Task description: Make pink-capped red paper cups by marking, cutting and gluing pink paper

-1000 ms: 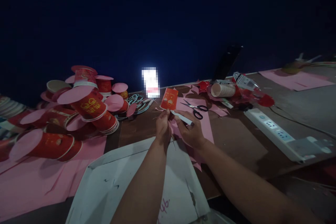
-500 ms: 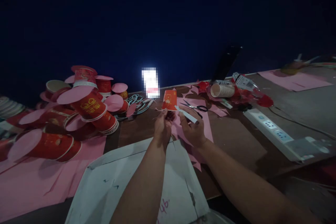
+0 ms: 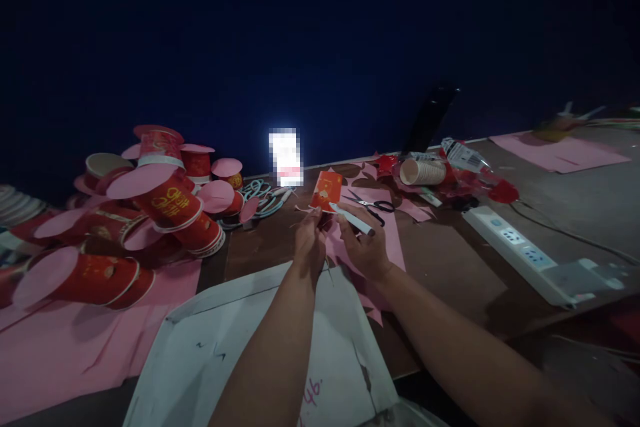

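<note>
My left hand point(image 3: 309, 241) pinches the lower edge of a small red card with gold print point(image 3: 326, 190), holding it upright over the dark table. My right hand point(image 3: 364, 248) is closed round a white pen-like stick point(image 3: 352, 219), whose tip lies close to the card. Both hands hover above a pink paper sheet point(image 3: 387, 233) with cut edges. Black-handled scissors point(image 3: 373, 205) lie on that sheet just behind my right hand.
A pile of red paper cups capped with pink discs point(image 3: 150, 203) fills the left. A white box lid point(image 3: 210, 353) lies under my forearms. A white power strip point(image 3: 525, 252), a lying paper cup point(image 3: 423, 172), a glowing phone point(image 3: 286, 157) and teal scissors point(image 3: 263, 197) sit further back.
The red card has tilted slightly and the white stick has shifted a little beside it. My hands stay in almost the same place.
</note>
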`<control>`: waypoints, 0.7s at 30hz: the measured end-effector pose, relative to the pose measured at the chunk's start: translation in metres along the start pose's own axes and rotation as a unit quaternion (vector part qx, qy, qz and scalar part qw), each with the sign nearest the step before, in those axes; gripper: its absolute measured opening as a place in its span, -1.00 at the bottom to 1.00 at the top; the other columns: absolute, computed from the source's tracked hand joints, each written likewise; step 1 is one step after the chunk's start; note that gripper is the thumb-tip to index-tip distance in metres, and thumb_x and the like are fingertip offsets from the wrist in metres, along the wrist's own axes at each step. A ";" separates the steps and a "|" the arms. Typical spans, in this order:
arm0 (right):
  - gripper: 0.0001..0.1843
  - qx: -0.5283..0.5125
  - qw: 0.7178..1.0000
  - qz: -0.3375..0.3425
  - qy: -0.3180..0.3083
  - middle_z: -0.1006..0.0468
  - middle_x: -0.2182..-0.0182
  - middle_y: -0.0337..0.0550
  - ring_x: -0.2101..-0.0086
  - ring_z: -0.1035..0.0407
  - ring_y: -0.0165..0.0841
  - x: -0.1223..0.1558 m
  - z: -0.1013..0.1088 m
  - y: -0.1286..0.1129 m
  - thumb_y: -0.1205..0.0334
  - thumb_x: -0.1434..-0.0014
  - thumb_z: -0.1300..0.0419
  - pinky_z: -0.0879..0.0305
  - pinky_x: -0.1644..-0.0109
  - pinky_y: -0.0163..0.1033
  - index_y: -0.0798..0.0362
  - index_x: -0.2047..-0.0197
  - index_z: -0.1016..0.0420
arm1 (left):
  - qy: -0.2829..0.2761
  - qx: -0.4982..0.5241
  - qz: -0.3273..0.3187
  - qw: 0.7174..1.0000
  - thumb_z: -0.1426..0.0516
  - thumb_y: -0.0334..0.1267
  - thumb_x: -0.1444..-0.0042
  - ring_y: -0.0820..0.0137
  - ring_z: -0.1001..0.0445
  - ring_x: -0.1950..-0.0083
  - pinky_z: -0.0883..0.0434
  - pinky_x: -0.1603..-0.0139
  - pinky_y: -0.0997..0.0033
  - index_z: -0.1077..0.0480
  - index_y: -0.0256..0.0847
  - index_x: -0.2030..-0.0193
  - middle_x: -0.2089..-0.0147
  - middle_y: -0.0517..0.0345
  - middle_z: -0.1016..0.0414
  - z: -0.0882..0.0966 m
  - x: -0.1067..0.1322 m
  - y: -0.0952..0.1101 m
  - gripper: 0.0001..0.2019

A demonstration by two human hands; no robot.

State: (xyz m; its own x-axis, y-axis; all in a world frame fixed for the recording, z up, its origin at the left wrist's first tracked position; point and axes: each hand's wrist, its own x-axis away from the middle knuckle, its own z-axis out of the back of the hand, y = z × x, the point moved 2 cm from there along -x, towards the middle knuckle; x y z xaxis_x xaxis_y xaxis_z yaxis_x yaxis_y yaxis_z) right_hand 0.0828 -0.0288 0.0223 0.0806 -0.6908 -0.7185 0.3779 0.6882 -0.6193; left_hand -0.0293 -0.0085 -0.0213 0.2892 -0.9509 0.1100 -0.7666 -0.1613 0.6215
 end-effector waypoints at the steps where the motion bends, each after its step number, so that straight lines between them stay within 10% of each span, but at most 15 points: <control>1: -0.73 0.000 1.000 0.001 0.000 -0.59 0.13 -0.06 0.12 -0.47 -0.28 0.000 0.000 0.000 0.27 -0.24 -0.12 -0.41 -0.01 -0.10 0.00 -0.01 -0.47 | -0.003 -0.002 0.000 1.000 -0.29 -0.26 0.06 0.47 -0.49 0.27 -0.34 0.09 0.40 -0.49 -0.29 0.32 0.30 0.11 -0.55 0.000 0.000 0.000 -0.82; 21: -0.73 0.011 1.000 0.003 -0.001 -0.58 0.17 -0.08 0.15 -0.47 -0.29 0.001 -0.001 0.000 0.25 -0.26 -0.10 -0.42 0.02 -0.12 0.00 -0.02 -0.47 | 0.003 0.027 0.012 1.000 -0.22 -0.36 0.00 0.50 -0.48 0.34 -0.35 0.19 0.47 -0.45 -0.30 0.38 0.37 0.15 -0.54 -0.008 0.006 0.005 -0.94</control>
State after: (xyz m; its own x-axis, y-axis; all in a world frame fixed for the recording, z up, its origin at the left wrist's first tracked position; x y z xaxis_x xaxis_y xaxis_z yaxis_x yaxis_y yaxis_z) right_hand 0.0817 -0.0291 0.0210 0.0845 -0.6864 -0.7223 0.3980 0.6878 -0.6070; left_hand -0.0273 -0.0135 -0.0114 0.2734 -0.9531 0.1297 -0.8030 -0.1519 0.5762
